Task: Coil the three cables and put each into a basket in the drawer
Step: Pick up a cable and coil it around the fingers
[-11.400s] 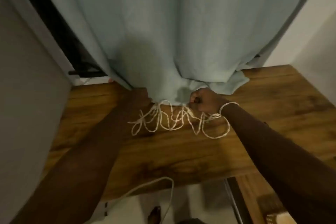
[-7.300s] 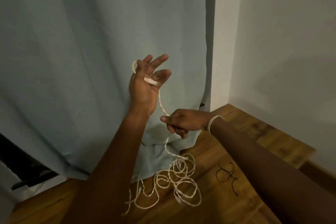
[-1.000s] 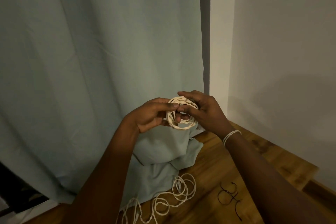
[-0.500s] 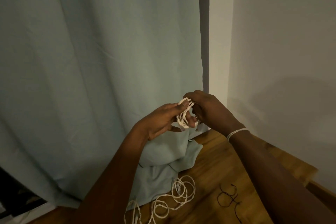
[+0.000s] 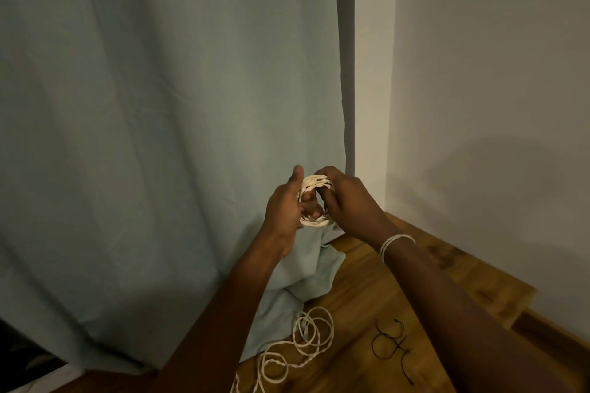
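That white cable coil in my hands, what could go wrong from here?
1. The white coil sits around the left hand's fingers, gripped by the right hand; sliding it off carelessly may let the loops spring apart.
2. The loose white cable trails on the wooden tabletop; it could snag or tangle.
3. The thin dark cable lies close by and might get dragged along.

Both forearms reach forward and upward, hands meeting at chest height. Left hand [image 5: 285, 207]: thumb raised straight, fingers curled through the white cable coil [image 5: 314, 201]. Right hand [image 5: 346, 201]: back toward the camera, fingers bent over the coil's top, gripping it; wrist slightly flexed.
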The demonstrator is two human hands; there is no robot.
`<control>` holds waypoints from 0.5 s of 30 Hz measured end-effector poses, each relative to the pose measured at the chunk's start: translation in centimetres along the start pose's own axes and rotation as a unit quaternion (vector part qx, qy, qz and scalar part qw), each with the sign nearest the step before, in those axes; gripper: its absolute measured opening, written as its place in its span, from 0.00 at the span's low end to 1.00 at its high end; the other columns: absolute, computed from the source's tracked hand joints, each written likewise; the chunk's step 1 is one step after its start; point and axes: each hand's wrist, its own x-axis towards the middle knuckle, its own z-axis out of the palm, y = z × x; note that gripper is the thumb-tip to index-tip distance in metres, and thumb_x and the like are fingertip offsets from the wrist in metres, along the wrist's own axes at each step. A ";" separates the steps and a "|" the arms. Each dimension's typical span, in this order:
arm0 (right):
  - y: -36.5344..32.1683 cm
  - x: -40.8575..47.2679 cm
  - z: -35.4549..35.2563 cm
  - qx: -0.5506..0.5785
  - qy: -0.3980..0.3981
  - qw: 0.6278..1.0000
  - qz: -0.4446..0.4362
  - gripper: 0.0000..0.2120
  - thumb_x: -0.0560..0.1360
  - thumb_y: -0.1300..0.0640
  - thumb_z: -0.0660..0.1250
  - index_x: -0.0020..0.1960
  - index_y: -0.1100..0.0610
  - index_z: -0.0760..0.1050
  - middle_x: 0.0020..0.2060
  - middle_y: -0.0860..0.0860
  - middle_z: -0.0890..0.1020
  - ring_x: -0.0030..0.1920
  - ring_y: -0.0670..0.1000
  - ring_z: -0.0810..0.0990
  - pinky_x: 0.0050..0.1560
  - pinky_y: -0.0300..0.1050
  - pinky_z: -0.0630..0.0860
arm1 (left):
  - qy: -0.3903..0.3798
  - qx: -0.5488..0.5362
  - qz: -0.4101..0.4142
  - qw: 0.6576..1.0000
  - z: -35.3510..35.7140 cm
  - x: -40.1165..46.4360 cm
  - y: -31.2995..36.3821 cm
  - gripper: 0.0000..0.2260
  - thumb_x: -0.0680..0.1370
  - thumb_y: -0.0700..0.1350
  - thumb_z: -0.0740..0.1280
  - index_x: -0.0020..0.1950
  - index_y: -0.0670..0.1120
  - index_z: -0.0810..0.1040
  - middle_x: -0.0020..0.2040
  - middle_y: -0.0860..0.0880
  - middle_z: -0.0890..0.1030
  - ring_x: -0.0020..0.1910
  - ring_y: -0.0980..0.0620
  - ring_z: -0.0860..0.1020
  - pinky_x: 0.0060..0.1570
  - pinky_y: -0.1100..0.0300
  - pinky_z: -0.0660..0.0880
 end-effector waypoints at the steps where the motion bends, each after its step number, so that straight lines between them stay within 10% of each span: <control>1: 0.1 0.2 -0.3 -0.015 -0.005 1.000 -0.012 0.09 0.81 0.62 0.62 0.60 0.60 0.75 0.45 0.53 0.83 0.38 0.44 0.77 0.42 0.26 0.70 | -0.003 0.039 0.006 0.999 -0.2 0.0 0.1 0.25 0.82 0.58 0.56 0.30 0.48 0.76 0.22 0.51 0.73 0.29 0.49 0.73 0.36 0.58 0.69; 7: 0.6 -0.3 -1.4 -0.160 -0.095 0.981 -0.051 0.05 0.78 0.61 0.66 0.53 0.60 0.74 0.41 0.56 0.83 0.40 0.57 0.82 0.41 0.49 0.78 | -0.196 0.005 -0.143 0.970 -3.0 -0.1 1.2 0.17 0.77 0.53 0.61 0.49 0.43 0.84 0.38 0.47 0.84 0.47 0.48 0.82 0.50 0.51 0.75; 15: 0.2 -2.6 -0.6 -0.162 -0.096 0.982 -0.022 0.08 0.82 0.59 0.59 0.52 0.63 0.72 0.39 0.60 0.82 0.37 0.58 0.80 0.40 0.54 0.78 | -0.138 -0.038 -0.146 0.979 -1.4 -1.0 -1.9 0.21 0.83 0.53 0.57 0.34 0.46 0.76 0.25 0.51 0.71 0.36 0.50 0.70 0.39 0.57 0.73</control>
